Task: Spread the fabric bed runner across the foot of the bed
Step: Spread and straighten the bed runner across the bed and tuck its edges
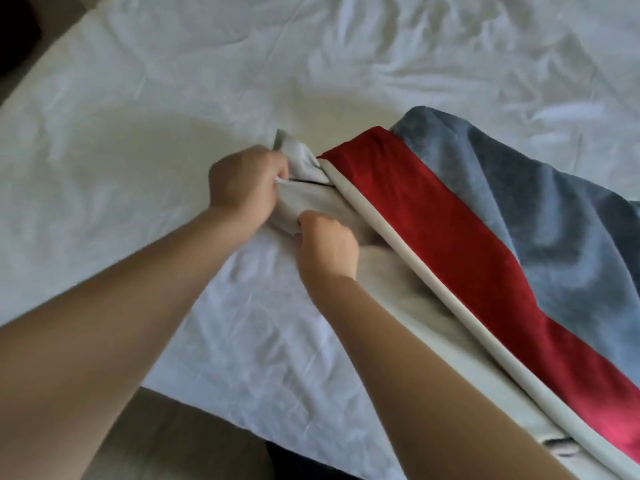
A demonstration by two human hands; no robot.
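Presently, nearest the wearer, the white sheet (263, 341) is hanging over the bed's near edge, with a dim strip of floor showing below it. Both forearms are reaching out across that edge.

The right hand (327, 249) is working nearer, its fingers curled down and pinching the pale lining (322, 202) of the bed runner (450, 237). Just beyond it, the left hand (244, 188) is gripping the bunched end of the same lining, fingers closed round the cloth.

The runner is lying gathered and partly folded over, running diagonally from the hands toward the lower right corner. White piping (398, 271) is lying nearest, then a red band (433, 216), then a blue-grey plush panel (519, 202) heaped farthest. Beyond that, rumpled sheet is stretching away.

Assessment: the end is being opened out, and spreading is looking barely begun. To do this step well, the hands should be parting along the end hem until each is holding a corner. They should be gripping runner cloth only, never the sheet beneath. The pull should be going leftward under even tension, keeping the piping parallel with the foot edge and the coloured face uppermost.
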